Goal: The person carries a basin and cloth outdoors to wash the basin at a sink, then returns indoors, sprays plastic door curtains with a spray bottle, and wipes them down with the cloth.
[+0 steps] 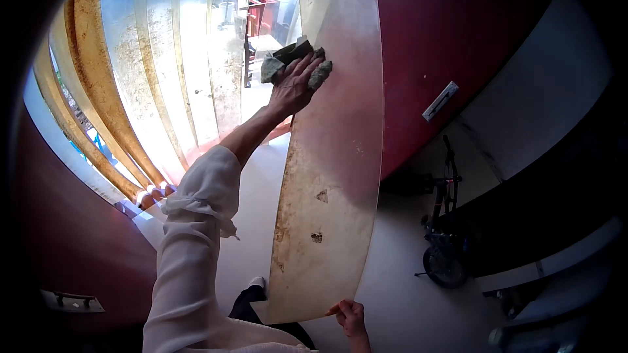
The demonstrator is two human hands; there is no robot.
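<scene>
A long translucent plastic curtain strip (327, 176) hangs in front of me, yellowed and marked with brown stains and dark spots along its lower part. High on it, my left hand (293, 91) presses a bunched grey-green cloth (319, 75) against the surface. The cloth spreads out on both sides of my fingers. Down at the strip's bottom edge, my right hand (353, 318) pinches the lower corner between thumb and fingers.
Several more stained plastic strips (154, 59) hang at the left in bright light. A dark red door panel (432, 39) with a metal handle (440, 101) stands right. A small bicycle (445, 248) is parked on the pale floor (399, 274). Red furniture (265, 13) shows through the doorway.
</scene>
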